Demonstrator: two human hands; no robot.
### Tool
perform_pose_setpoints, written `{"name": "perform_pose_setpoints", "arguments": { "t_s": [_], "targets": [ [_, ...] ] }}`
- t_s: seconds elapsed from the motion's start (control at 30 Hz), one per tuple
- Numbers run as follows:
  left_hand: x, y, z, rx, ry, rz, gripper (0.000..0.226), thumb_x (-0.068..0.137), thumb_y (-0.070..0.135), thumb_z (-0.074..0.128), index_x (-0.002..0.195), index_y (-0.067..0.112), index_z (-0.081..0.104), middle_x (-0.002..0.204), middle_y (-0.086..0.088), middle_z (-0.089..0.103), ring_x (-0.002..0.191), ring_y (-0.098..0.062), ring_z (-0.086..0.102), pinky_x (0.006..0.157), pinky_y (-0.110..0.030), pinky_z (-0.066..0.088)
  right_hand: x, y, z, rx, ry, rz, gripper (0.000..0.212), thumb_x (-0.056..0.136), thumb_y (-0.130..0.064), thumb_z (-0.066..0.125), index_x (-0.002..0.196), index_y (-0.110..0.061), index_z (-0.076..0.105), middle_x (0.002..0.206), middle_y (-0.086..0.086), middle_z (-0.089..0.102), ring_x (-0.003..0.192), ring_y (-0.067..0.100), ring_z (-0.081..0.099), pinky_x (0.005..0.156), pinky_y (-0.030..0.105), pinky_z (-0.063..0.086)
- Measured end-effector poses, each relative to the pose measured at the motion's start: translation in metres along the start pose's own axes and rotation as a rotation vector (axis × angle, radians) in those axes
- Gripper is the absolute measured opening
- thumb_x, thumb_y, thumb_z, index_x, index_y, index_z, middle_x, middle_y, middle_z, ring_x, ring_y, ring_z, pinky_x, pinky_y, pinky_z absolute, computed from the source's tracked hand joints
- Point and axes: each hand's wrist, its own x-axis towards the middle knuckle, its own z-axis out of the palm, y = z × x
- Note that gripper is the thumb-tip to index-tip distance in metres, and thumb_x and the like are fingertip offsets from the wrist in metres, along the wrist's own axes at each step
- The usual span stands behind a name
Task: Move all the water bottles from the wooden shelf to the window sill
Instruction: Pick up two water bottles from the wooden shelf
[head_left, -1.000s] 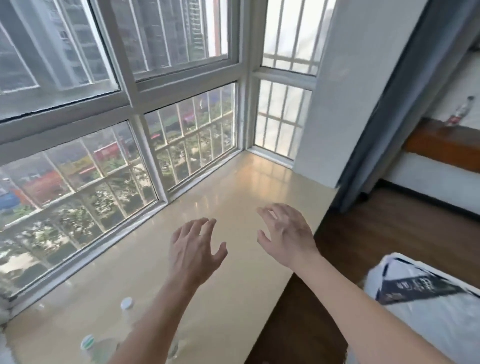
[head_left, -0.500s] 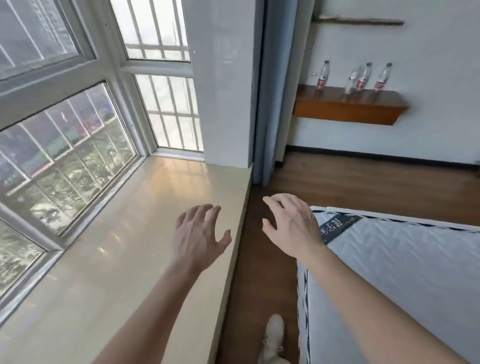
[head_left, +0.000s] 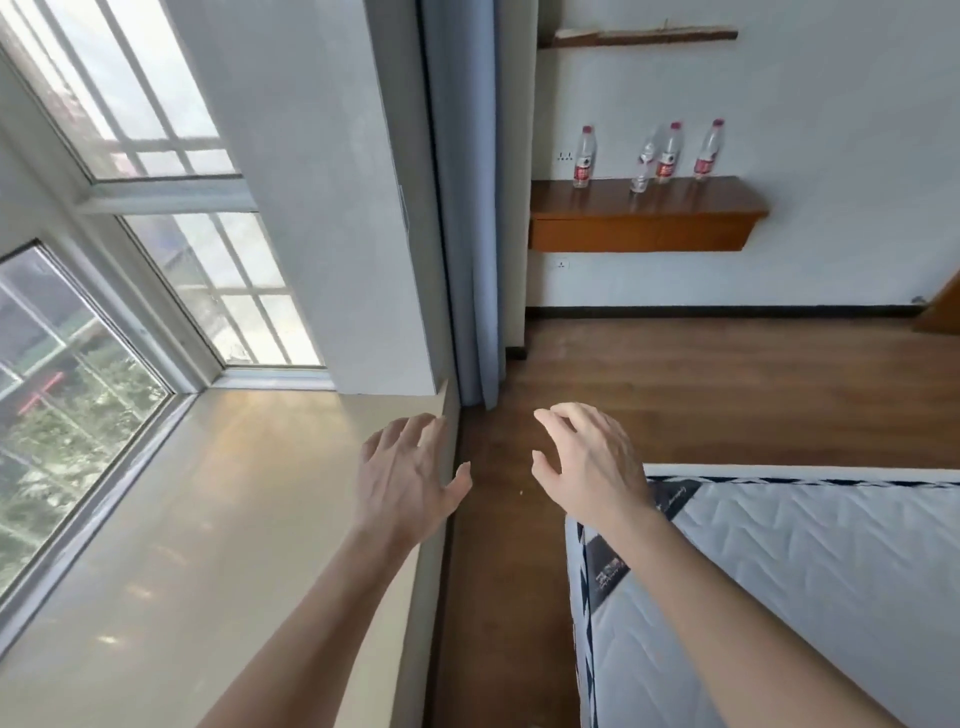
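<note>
Several clear water bottles stand on the wooden shelf (head_left: 644, 228) on the far wall: one with a red label at the left (head_left: 584, 157), an unlabelled one (head_left: 644, 162), and two more red-labelled ones (head_left: 668, 154) (head_left: 708, 150) to the right. The beige window sill (head_left: 197, 519) stretches along the left under the windows. My left hand (head_left: 405, 478) hovers over the sill's right edge, fingers spread, holding nothing. My right hand (head_left: 587, 462) is held out over the wooden floor, also open and empty. Both are far from the shelf.
A white quilted mattress (head_left: 810, 582) fills the lower right. A blue-grey curtain (head_left: 462, 208) and a white pillar (head_left: 337, 197) stand between the sill and the shelf. Brown wooden floor (head_left: 727, 384) lies between me and the shelf wall. A thin plank (head_left: 639, 37) hangs higher up.
The view has swung right, away from the windows and the bottles on the sill, bringing the shelf with its bottles closer and more central. Both hands stay open and outstretched.
</note>
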Motion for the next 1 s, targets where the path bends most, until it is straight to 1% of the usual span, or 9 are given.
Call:
{"name": "perform_pose_setpoints", "arguments": {
  "t_s": [0.1, 0.23, 0.37, 0.53, 0.63, 0.8, 0.9, 1.0],
  "targets": [
    [0.046, 0.014, 0.013, -0.013, 0.007, 0.009, 0.061, 0.081, 0.058, 0.043, 0.128, 0.022, 0.056, 0.128, 0.003, 0.061, 0.117, -0.025, 0.056, 0.096, -0.041, 0.043, 0.035, 0.031, 0.006, 0.005, -0.009, 0.021, 0.039, 0.082, -0.033, 0.062, 0.118, -0.017, 0.066, 0.11, 0.001, 0.064, 0.106, 0.025, 0.061, 0.092, 0.039, 0.049],
    [0.094, 0.028, 0.031, -0.047, 0.029, 0.03, 0.056, 0.078, 0.054, 0.051, 0.12, 0.019, 0.061, 0.118, 0.001, 0.066, 0.106, -0.027, 0.062, 0.088, -0.041, 0.049, 0.07, 0.062, 0.016, 0.017, -0.019, 0.047, 0.039, 0.082, -0.031, 0.065, 0.118, -0.016, 0.065, 0.11, 0.002, 0.065, 0.106, 0.025, 0.062, 0.093, 0.041, 0.051],
    [0.145, 0.038, 0.052, -0.075, -0.002, 0.051, 0.056, 0.078, 0.054, 0.053, 0.121, 0.019, 0.06, 0.119, 0.001, 0.065, 0.111, -0.028, 0.06, 0.089, -0.042, 0.049, 0.106, 0.089, 0.031, 0.007, -0.046, 0.092, 0.04, 0.082, -0.032, 0.066, 0.119, -0.017, 0.065, 0.112, 0.002, 0.065, 0.106, 0.025, 0.062, 0.092, 0.043, 0.052],
    [0.217, 0.039, 0.082, -0.084, -0.013, 0.106, 0.053, 0.08, 0.055, 0.051, 0.121, 0.023, 0.059, 0.117, 0.005, 0.064, 0.109, -0.024, 0.06, 0.089, -0.04, 0.048, 0.158, 0.116, 0.056, -0.012, -0.056, 0.135, 0.042, 0.081, -0.033, 0.068, 0.12, -0.018, 0.065, 0.112, 0.001, 0.065, 0.108, 0.025, 0.062, 0.089, 0.042, 0.052],
    [0.273, 0.04, 0.1, -0.085, -0.028, 0.15, 0.055, 0.082, 0.057, 0.048, 0.125, 0.023, 0.057, 0.122, 0.004, 0.062, 0.113, -0.023, 0.058, 0.092, -0.041, 0.048, 0.201, 0.134, 0.071, -0.037, -0.059, 0.176, 0.042, 0.082, -0.035, 0.068, 0.121, -0.02, 0.065, 0.114, 0.001, 0.065, 0.109, 0.024, 0.062, 0.089, 0.041, 0.051],
    [0.384, 0.034, 0.128, -0.133, -0.031, 0.22, 0.057, 0.082, 0.057, 0.044, 0.125, 0.022, 0.059, 0.124, 0.004, 0.062, 0.113, -0.023, 0.057, 0.093, -0.041, 0.049, 0.296, 0.166, 0.093, -0.1, -0.043, 0.246, 0.042, 0.083, -0.039, 0.064, 0.122, -0.023, 0.064, 0.117, -0.001, 0.064, 0.109, 0.023, 0.062, 0.089, 0.041, 0.053],
    [0.451, 0.034, 0.14, -0.151, -0.033, 0.267, 0.057, 0.082, 0.058, 0.043, 0.125, 0.023, 0.057, 0.123, 0.005, 0.061, 0.113, -0.024, 0.057, 0.091, -0.041, 0.049, 0.352, 0.183, 0.099, -0.146, -0.027, 0.266, 0.044, 0.085, -0.039, 0.064, 0.126, -0.022, 0.063, 0.12, -0.001, 0.064, 0.113, 0.022, 0.061, 0.094, 0.039, 0.051],
    [0.513, 0.042, 0.149, -0.16, -0.033, 0.329, 0.052, 0.083, 0.057, 0.046, 0.123, 0.026, 0.056, 0.124, 0.004, 0.061, 0.114, -0.024, 0.056, 0.091, -0.042, 0.049, 0.399, 0.202, 0.102, -0.17, -0.008, 0.304, 0.046, 0.088, -0.04, 0.064, 0.13, -0.022, 0.062, 0.123, 0.0, 0.064, 0.117, 0.022, 0.06, 0.1, 0.037, 0.049]
  ]
}}
